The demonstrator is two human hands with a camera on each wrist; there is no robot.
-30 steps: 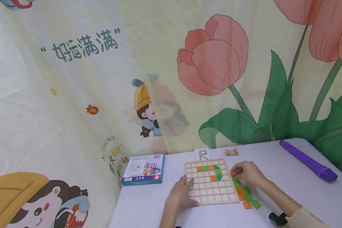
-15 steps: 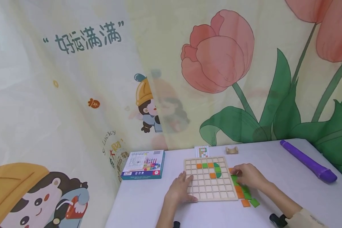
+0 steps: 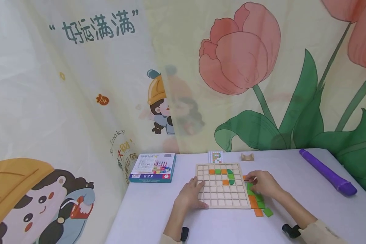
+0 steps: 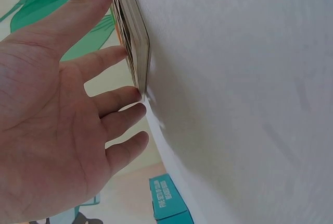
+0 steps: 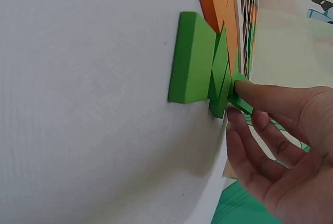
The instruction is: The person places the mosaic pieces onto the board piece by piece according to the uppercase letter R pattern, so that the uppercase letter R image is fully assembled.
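A wooden grid board lies on the white table, with several orange and green tiles set in its upper right cells. My left hand rests at the board's left edge, fingers spread; in the left wrist view its fingertips touch the board's side. To the right of the board, my right hand is over a group of loose tiles. Thumb and fingers pinch a green tile in the right wrist view. An orange tile shows just beyond the fingertips.
Behind the board are a printed pattern card and a small wooden stand. A boxed set lies at the left, a purple stick-shaped object at the right. Printed curtains hang behind the table.
The head view has tilted, so the table things sit higher in the frame. The left hand stays on the board; the right fingers have shifted slightly among the loose tiles.
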